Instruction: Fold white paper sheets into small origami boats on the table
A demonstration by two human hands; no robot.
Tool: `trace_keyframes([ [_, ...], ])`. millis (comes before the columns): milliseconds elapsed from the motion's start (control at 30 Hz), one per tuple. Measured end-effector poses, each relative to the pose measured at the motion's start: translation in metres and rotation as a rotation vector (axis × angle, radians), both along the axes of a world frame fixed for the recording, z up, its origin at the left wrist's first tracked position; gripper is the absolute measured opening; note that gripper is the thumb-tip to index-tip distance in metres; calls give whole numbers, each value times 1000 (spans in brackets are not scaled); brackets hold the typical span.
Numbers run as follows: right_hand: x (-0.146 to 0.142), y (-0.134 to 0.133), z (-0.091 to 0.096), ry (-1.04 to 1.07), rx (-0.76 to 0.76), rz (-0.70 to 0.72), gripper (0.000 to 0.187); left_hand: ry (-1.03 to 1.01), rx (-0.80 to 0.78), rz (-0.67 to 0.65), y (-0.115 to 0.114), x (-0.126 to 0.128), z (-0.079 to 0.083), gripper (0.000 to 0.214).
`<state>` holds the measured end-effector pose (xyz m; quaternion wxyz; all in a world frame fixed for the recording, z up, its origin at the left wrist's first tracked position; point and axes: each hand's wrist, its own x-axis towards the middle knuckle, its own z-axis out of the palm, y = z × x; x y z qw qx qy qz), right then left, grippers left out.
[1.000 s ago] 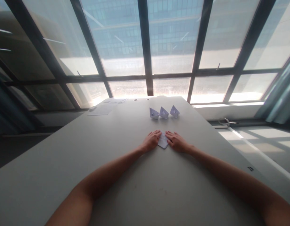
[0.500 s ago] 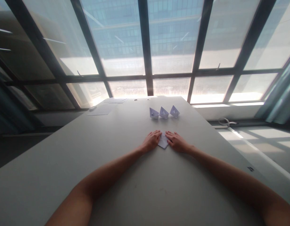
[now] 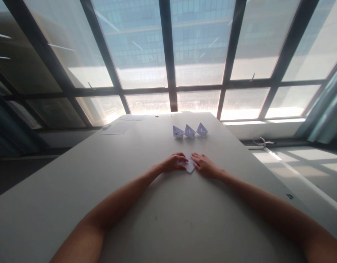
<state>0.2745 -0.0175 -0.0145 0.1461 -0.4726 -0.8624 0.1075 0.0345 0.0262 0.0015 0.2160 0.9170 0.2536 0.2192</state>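
Note:
A small piece of folded white paper (image 3: 190, 167) lies on the table between my two hands, its near corner pointing at me. My left hand (image 3: 174, 162) is at its left edge, thumb and fingers curled around that side with paper between them. Flat on the right part of the paper rests my right hand (image 3: 203, 164), fingers stretched out and holding nothing. Beyond the hands stand three folded paper boats in a row: a left boat (image 3: 178, 132), a middle boat (image 3: 189, 131) and a right boat (image 3: 202, 130).
The long white table (image 3: 141, 146) reaches toward a wall of windows. Several flat sheets of paper (image 3: 116, 128) lie at its far left. A pale cable (image 3: 260, 141) is coiled beyond the right edge, and a curtain (image 3: 320, 117) hangs at the far right.
My left hand has gone from lying flat on the paper to curling its thumb and fingers around the paper's left side. My right hand has stayed in place.

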Motion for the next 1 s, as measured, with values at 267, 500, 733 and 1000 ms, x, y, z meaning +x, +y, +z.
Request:
trace_keyframes([
  [267,0,2,-6,131,43,-21,53,-87,-81,9,5,-4,-7,56],
  [500,13,20,-13,546,173,-239,54,-109,-30,30,-2,1,-7,21],
  [733,14,20,-12,445,195,-56,39,-187,42,70,1,3,-15,16],
  [1000,13,24,-12,529,99,-170,19,-44,138,221,4,4,-12,23],
])
